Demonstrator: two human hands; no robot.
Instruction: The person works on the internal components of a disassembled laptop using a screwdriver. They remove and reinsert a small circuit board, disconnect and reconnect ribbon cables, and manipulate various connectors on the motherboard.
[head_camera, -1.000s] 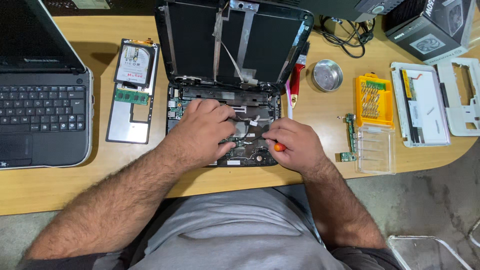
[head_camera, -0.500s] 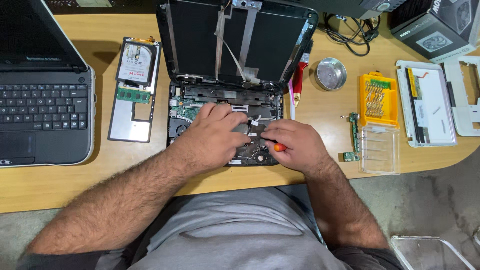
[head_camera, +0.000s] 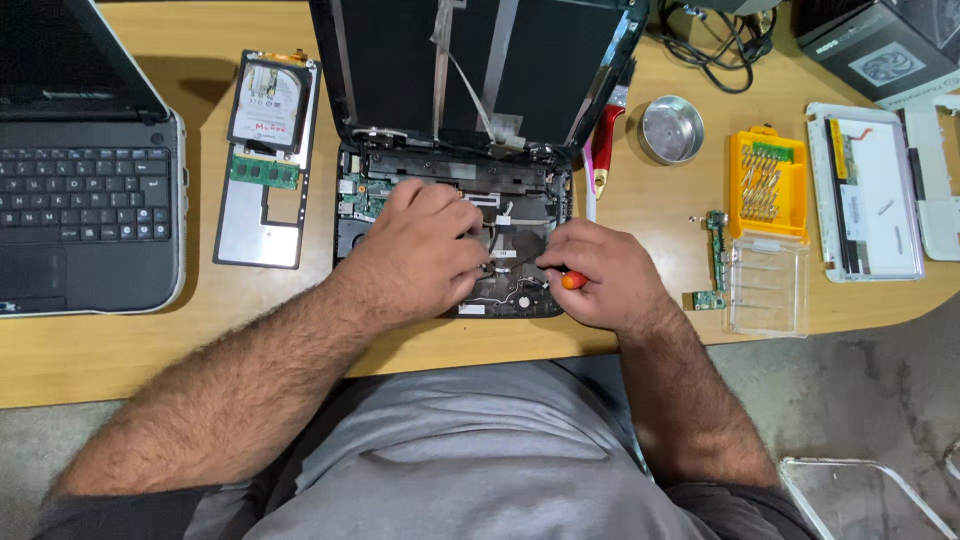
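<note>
The opened small laptop (head_camera: 455, 235) lies in the middle of the wooden surface (head_camera: 640, 330), its lid tilted back and its board and cables bare. Both hands rest inside the open base. The left hand (head_camera: 420, 255) now lies a little lower and nearer the middle of the board than half a second ago, its fingers (head_camera: 470, 250) curled down onto the parts beside the black fan area; whether they pinch a cable or only press is, from this angle, hard to say. The right hand (head_camera: 600, 275) has barely moved: it stays closed around an orange-handled screwdriver (head_camera: 572, 281), of which only the handle end shows between thumb and forefinger, the tip hidden under the hand. Judged from this, the work stays on one spot of the board, with the left hand steadying.

To the left lie a removed cover panel (head_camera: 258, 215) with a hard drive (head_camera: 268, 100) on it, and a second laptop (head_camera: 85, 190). To the right stand a metal bowl (head_camera: 671, 128), an orange bit set (head_camera: 767, 183) and its clear lid (head_camera: 766, 283).
</note>
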